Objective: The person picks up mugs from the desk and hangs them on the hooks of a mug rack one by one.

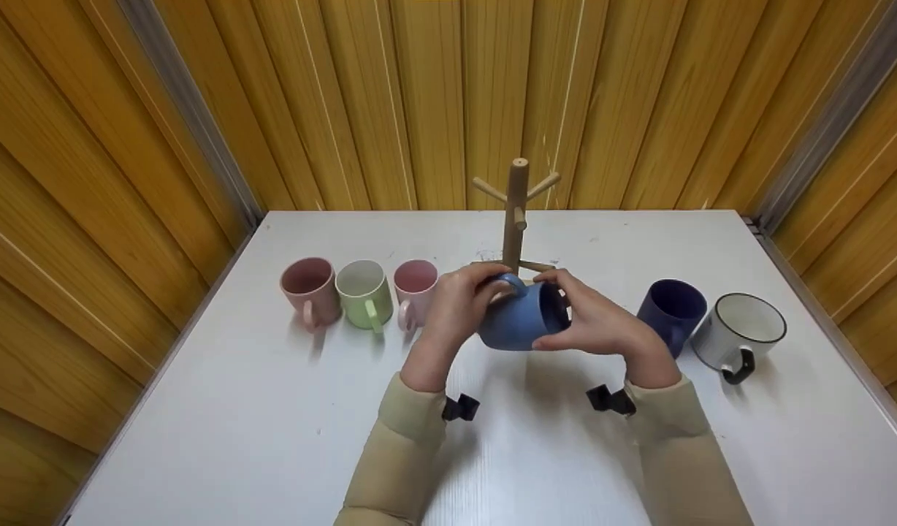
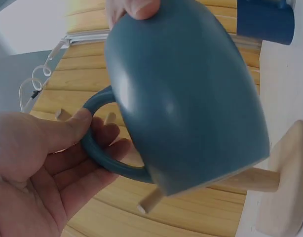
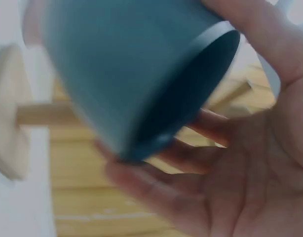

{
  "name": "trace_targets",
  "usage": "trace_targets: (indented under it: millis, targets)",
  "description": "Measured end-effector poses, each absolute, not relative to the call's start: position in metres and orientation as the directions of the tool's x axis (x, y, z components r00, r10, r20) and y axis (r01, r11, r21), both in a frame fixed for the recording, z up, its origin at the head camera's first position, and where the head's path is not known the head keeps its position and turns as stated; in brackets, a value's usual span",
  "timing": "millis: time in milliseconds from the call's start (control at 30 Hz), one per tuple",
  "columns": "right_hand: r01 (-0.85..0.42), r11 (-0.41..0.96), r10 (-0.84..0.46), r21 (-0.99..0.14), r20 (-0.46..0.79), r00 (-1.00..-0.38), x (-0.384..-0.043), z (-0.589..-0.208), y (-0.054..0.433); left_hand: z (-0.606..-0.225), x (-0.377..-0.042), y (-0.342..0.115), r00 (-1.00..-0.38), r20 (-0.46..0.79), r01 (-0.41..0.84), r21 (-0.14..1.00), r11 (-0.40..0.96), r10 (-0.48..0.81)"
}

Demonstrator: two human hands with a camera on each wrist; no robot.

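Left hand (image 1: 454, 307), right hand (image 1: 598, 314) hold blue mug (image 1: 513, 321); mouth (image 1: 553, 308) sideways

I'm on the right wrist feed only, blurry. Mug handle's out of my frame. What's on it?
Observer: The left hand. The left wrist view shows it pinching the handle of the blue mug between thumb and fingers.
Operator: What's standing off to the person's right?
Observer: Two mugs in the head view: a dark blue mug and, farther right, a white mug with a dark rim.
Operator: And the left side?
Observer: Three mugs in a row on the white table: a pink mug, a light green mug, then a pale pink mug.
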State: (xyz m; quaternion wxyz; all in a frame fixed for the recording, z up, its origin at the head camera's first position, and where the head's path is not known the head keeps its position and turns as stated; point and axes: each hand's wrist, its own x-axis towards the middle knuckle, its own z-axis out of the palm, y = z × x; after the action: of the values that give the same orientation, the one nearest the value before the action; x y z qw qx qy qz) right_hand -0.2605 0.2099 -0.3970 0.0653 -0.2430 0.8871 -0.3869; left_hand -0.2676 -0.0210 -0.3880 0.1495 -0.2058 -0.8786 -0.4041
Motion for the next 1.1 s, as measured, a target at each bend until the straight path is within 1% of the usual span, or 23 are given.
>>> trace_targets:
  millis: [100,200,267,333,433,533,667,800,967,1100]
  targets:
    - [-0.328,0.551,-0.409,-0.768,0.094,-0.908,-0.267,-0.405,0.196,-0.39,-0.275,-0.03,-0.913,0.389,0.384,0.727,0.57,0.118]
    - [-0.264,0.543,-0.324,-0.797,0.092,-0.942,-0.272,-0.414,0.181,-0.392,-0.282,-0.038,-0.958,0.288,0.235,0.765,0.599,0.007]
    - [-0.212,0.539,-0.262,-0.815,0.077,-0.962,-0.275,-0.42,0.17,-0.393,-0.286,-0.043,-0.977,0.209,0.128,0.755,0.643,-0.05]
    - [-0.169,0.53,-0.212,-0.831,0.063,-0.975,-0.277,-0.428,0.161,-0.395,-0.289,-0.047,-0.987,0.139,0.048,0.723,0.69,-0.077]
    - [-0.108,0.494,-0.155,-0.863,0.035,-0.987,-0.281,-0.44,0.149,-0.399,-0.293,-0.051,-0.995,0.06,-0.018,0.668,0.744,-0.077]
    - [-0.066,0.454,-0.12,-0.889,0.012,-0.993,-0.284,-0.449,0.143,-0.404,-0.298,-0.051,-0.997,0.028,-0.037,0.657,0.753,-0.073]
    - [-0.029,0.421,-0.075,-0.907,-0.003,-0.997,-0.286,-0.457,0.14,-0.413,-0.305,-0.048,-0.997,0.018,-0.039,0.694,0.719,-0.072]
    - [-0.007,0.418,-0.053,-0.909,-0.017,-0.998,-0.288,-0.462,0.141,-0.422,-0.31,-0.043,-0.998,0.002,-0.043,0.716,0.697,-0.064]
    - [0.017,0.442,-0.03,-0.897,-0.033,-0.999,-0.29,-0.467,0.139,-0.429,-0.312,-0.037,-0.997,0.049,-0.008,0.701,0.713,-0.06]
    - [0.023,0.451,0.004,-0.892,-0.024,-1.0,-0.291,-0.468,0.136,-0.428,-0.31,-0.032,-0.995,0.089,0.039,0.721,0.692,-0.036]
